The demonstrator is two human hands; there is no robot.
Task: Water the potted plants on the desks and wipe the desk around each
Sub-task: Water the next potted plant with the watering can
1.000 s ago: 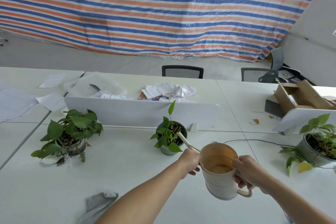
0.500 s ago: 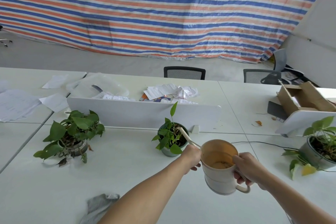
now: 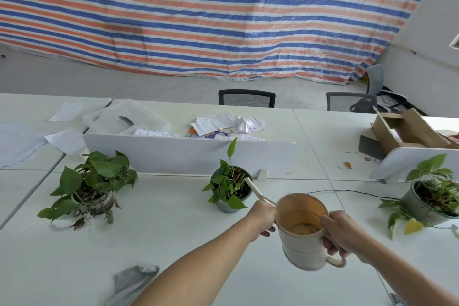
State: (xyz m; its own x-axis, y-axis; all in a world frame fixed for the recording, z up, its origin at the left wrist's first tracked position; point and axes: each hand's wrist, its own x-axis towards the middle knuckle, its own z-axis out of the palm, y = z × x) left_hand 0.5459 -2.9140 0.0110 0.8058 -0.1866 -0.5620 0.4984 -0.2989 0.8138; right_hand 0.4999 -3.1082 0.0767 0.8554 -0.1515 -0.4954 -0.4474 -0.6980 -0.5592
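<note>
A beige watering can hangs above the white desk. My right hand grips its handle. My left hand holds the base of its long thin spout, whose tip reaches over the soil of the middle potted plant in a dark pot. A little water shows in the can's bottom. A bushier potted plant stands to the left, and a third potted plant stands at the right edge. A grey cloth lies crumpled on the desk near my left forearm.
A low white divider runs behind the plants, with papers and a plastic bag behind it. A cardboard box sits at the far right. A thin black cable crosses the desk. Two chairs stand beyond the desks.
The can and both hands have shifted slightly forward, bringing the spout tip over the middle pot's rim. The plants and cloth have stayed where they were.
</note>
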